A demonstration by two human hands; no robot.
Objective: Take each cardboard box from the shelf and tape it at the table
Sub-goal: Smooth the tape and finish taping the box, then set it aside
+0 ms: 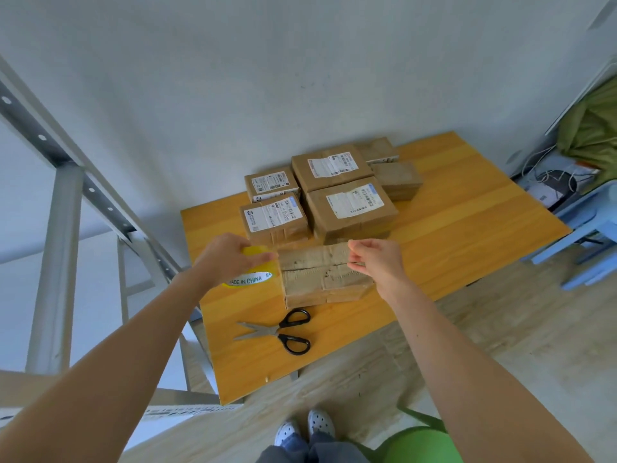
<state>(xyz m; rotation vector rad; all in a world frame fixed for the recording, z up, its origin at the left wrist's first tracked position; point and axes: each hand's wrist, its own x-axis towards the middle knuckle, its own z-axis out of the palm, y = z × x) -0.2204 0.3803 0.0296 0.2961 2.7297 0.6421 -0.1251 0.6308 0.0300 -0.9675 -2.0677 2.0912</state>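
Note:
A plain cardboard box (pixel 317 275) lies on the wooden table (pixel 467 222) in front of me, its top flaps closed along a middle seam. My left hand (pixel 227 259) grips a yellow tape roll (pixel 255 272) at the box's left edge. My right hand (pixel 377 259) is over the box's right end with thumb and fingers pinched together, apparently on the clear tape's end; the tape itself is hard to see. Black-handled scissors (pixel 280 330) lie open on the table just in front of the box.
Several boxes with shipping labels (pixel 347 202) are grouped at the back of the table against the wall. A grey metal shelf frame (pixel 60 208) stands at the left. A blue plastic chair (pixel 591 228) and clutter are at the right.

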